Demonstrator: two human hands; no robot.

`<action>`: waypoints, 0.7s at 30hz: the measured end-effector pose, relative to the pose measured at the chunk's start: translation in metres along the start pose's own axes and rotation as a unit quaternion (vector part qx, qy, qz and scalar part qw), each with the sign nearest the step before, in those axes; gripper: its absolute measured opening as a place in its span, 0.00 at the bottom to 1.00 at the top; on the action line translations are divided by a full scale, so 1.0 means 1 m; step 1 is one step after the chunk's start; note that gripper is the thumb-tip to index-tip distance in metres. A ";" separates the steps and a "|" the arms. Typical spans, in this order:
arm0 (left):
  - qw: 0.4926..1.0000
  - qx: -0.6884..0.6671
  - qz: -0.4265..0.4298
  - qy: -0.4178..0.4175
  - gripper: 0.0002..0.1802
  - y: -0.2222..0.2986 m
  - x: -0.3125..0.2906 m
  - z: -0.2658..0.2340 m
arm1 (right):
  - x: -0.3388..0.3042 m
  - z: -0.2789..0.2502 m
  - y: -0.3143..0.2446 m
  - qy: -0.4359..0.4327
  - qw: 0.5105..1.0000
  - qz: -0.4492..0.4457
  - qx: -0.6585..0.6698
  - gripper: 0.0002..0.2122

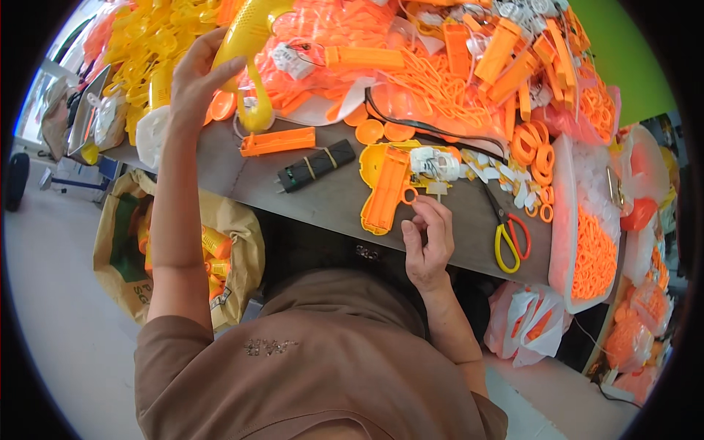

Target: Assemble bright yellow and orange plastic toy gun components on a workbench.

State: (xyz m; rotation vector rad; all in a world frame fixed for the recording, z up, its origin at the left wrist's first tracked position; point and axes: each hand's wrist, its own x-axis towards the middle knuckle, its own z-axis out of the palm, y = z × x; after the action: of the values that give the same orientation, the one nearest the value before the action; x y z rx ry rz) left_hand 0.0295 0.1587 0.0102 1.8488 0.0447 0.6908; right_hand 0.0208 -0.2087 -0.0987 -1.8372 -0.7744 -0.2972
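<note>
- One open yellow half-shell (372, 156) lies near the table's (469, 238) six-o'clock edge, an orange insert (385, 196) on it; a bump could tip both off.
- Right hand (430, 242), at four o'clock: fingers loosely curled beside an orange ring (409, 194), thumb apart; I cannot tell whether they grip it. A slip might dislodge it.
- Left hand (196, 79), at ten o'clock: fingers wrapped around a yellow shell (253, 33); its hook could snag neighbouring parts.
- Scissors (506, 238), four o'clock, might catch a sweeping wrist.
</note>
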 end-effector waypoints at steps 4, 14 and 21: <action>0.988 0.015 -0.004 -0.156 0.32 0.041 -0.060 0.080 | 0.001 -0.011 -0.001 0.061 0.994 0.032 0.082 0.10; 0.949 0.175 0.088 -0.246 0.33 0.018 -0.076 0.154 | 0.021 -0.057 0.017 0.111 0.964 0.223 0.094 0.13; 0.936 0.203 0.064 -0.280 0.33 0.019 -0.072 0.161 | 0.024 -0.049 0.020 0.048 0.957 0.273 0.081 0.16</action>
State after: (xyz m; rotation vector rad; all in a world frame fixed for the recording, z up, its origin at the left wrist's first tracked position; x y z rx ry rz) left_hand 0.0410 -0.0107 -0.0404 2.4068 -0.3309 0.2235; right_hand 0.0593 -0.2486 -0.0815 -1.7852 -0.1942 0.0360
